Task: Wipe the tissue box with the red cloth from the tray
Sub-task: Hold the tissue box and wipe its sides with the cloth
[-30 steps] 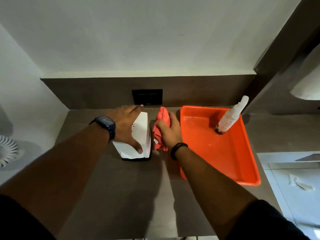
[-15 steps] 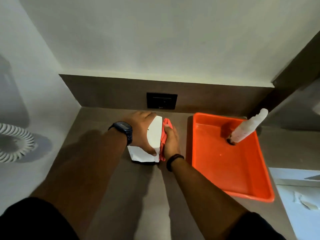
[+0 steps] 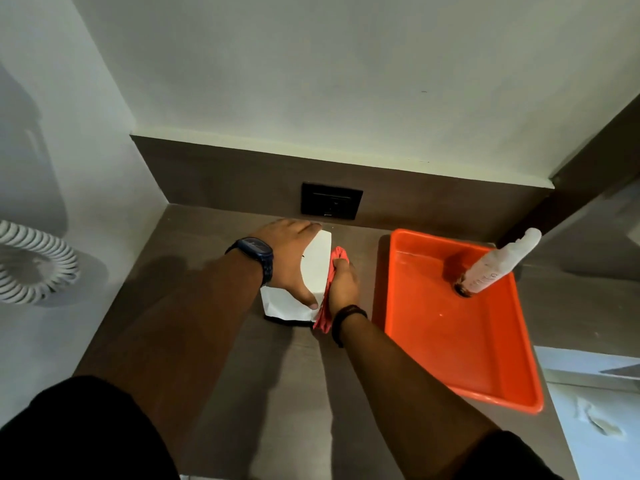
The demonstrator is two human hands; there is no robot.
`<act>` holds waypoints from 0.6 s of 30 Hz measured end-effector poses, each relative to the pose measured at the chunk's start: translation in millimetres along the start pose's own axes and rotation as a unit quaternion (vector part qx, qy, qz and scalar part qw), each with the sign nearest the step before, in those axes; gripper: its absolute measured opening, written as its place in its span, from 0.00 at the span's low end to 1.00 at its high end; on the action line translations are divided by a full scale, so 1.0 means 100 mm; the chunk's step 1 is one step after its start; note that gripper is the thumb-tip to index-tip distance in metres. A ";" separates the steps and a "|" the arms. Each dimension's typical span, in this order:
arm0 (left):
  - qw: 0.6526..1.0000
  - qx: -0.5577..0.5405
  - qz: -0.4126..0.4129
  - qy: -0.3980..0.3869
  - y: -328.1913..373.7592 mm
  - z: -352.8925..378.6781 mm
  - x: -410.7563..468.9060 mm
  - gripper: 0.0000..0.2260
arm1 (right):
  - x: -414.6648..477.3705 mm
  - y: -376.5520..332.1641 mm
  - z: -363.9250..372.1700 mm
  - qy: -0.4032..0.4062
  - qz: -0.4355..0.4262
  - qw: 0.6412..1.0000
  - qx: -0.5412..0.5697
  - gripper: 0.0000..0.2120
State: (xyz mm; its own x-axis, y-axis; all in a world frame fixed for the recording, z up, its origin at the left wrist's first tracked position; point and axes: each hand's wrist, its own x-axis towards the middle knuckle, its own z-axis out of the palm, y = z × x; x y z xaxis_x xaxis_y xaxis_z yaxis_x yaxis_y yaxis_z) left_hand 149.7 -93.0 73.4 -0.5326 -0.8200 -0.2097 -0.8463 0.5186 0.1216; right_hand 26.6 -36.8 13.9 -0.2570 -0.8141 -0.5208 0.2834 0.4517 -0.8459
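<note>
The white tissue box with a black base stands on the brown counter, near the back wall. My left hand lies flat over its top and left side, thumb on the front face, holding it in place. My right hand presses the red cloth against the box's right side; the cloth shows above my fingers and below my wrist. The orange tray sits to the right of the box.
A white spray bottle leans in the tray's far corner. A black wall socket is behind the box. A white coiled cord hangs on the left wall. A white surface lies at the right.
My right hand with the cloth has closed in flat against the box's right side and slid along it. My left hand stays on the box. The camera view has shifted.
</note>
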 end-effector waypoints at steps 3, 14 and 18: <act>1.000 -0.002 -0.001 -0.002 -0.01 0.00 0.00 0.60 | 0.01 -0.05 0.00 0.020 -0.034 0.999 0.018 0.20; 1.000 0.001 0.000 -0.012 -0.01 0.01 0.01 0.60 | -0.11 -0.07 0.02 0.060 -0.060 0.996 -0.002 0.19; 1.000 0.005 0.005 -0.019 -0.03 0.03 0.02 0.59 | -0.15 -0.04 0.01 0.035 -0.090 0.995 -0.020 0.18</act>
State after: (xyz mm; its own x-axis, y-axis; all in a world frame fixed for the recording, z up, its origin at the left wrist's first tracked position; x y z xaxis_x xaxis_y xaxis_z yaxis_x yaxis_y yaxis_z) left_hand 150.8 -95.9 70.0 -0.5407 -0.8050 -0.2443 -0.8404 0.5295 0.1151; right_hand 30.4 -27.3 25.5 -0.3649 -0.8563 -0.3655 0.1904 0.3156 -0.9296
